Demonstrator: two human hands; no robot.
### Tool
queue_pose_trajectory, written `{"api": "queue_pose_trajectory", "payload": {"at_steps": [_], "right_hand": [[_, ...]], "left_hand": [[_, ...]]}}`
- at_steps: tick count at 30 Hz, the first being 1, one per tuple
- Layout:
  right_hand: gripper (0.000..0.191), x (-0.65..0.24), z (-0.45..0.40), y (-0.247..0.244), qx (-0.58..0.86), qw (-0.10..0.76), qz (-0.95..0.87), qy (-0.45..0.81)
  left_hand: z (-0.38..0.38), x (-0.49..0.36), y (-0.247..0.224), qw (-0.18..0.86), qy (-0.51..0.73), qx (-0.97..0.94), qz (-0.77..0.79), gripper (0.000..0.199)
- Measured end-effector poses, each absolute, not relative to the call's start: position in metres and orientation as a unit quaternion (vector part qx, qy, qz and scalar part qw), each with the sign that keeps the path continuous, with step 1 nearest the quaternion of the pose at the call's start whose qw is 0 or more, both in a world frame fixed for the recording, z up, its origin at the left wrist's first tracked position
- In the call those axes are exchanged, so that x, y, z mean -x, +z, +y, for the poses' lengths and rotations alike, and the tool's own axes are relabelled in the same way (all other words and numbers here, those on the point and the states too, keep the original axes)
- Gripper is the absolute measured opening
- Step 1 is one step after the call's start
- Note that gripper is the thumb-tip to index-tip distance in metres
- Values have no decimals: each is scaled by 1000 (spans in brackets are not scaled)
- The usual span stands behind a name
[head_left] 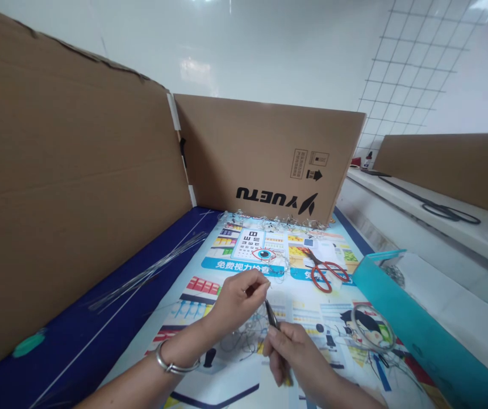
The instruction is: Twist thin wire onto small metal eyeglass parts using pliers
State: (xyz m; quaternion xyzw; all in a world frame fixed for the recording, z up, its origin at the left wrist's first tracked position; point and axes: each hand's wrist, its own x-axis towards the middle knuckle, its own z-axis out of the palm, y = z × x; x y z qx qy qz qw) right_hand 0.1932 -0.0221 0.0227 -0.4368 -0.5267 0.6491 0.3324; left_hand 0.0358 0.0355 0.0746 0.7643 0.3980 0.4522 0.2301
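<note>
Above the brightly printed, glossy sheet (222,366), we hold one slim, dark metal tool like pliers (271,315) in our right hand (292,345), fingers wrapped round its handles. The tool lies along the grip, its nose standing out beyond the thumb and its yellowish lower end showing beneath the fingers. Its long axis runs away from us, leaning slightly left, the tip ending just below our left hand (240,295); whether its jaws are parted we cannot tell. That left hand pinches, thumb against forefinger, what looks like one thin, pale wire end (270,285). We count one pair of red-handled metal scissors (317,263) beyond the right hand, one ring-shaped, silvery wire coil (355,322) and one long, teal box (422,324) to its right. Fine tangled wire (247,334), too thin to count, lies beneath our hands.
</note>
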Motion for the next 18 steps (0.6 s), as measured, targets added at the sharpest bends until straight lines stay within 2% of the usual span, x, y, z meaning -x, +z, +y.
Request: {"api": "queue_pose_trajectory", "payload": {"at_steps": [18], "right_hand": [[42,-192,-26,25,457,346,-524,630]], "left_hand": [[39,-37,59,206,472,-776,365,12]]}}
